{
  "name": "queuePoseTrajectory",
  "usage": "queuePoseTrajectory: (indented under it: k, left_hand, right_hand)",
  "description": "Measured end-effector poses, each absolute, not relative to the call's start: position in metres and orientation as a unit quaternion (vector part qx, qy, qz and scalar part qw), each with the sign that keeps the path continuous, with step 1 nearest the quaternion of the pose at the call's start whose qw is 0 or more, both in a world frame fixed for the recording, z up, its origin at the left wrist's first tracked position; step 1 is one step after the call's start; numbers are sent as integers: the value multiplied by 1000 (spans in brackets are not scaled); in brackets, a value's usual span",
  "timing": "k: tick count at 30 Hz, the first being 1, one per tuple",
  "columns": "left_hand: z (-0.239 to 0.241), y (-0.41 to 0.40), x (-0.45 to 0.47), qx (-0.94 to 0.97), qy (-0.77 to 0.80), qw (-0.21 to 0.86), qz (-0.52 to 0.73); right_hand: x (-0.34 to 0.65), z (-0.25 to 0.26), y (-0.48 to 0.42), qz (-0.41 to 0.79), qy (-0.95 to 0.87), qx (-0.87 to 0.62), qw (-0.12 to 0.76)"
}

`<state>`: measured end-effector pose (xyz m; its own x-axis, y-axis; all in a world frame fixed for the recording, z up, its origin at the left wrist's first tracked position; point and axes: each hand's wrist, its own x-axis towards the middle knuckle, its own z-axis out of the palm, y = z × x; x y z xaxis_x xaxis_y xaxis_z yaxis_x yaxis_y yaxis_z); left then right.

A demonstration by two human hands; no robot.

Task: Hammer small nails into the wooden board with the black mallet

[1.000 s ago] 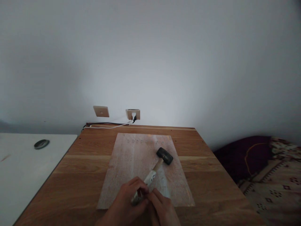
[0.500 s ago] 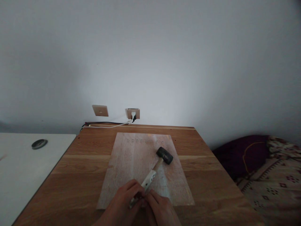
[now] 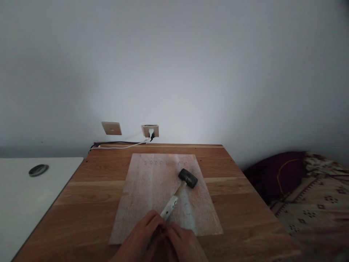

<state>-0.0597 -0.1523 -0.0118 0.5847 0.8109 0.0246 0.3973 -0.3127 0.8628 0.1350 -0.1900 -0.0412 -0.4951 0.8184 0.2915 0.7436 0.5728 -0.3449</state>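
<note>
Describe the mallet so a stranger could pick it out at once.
Find the brown table against the wall, then the pale, flat board on it. The mallet lies slantwise across the board, its head at the far right end. That blocky black head and the white, dark-spotted stretch of its handle set it apart from the board.

A brown wooden tabletop [image 3: 95,203] with lighter and darker bands carries a pale, scuffed board [image 3: 141,193], laid flat across its middle. On the board rests a black-headed mallet [image 3: 188,178], set aslant. A black cable [image 3: 120,142] and a white cable [image 3: 122,147] run along the tabletop's back left edge. Just beside, a white table [image 3: 27,207] bears a dark oval object [image 3: 38,170], unclear in kind.
</note>
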Motion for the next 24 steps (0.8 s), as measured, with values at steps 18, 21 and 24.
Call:
queuePoseTrajectory:
  k: [18,21,24]
  left_hand:
    - [-29,-157,-56,783,386,413,260]
    - [-26,-158,-55,779,410,399,258]
    - [-23,-154,-67,779,443,369,247]
  right_hand:
    - [140,-50,-190,61,-864,-452,215]
    - [139,-49,-190,58,-864,-450,219]
    - [149,-42,-191,87,-843,-462,263]
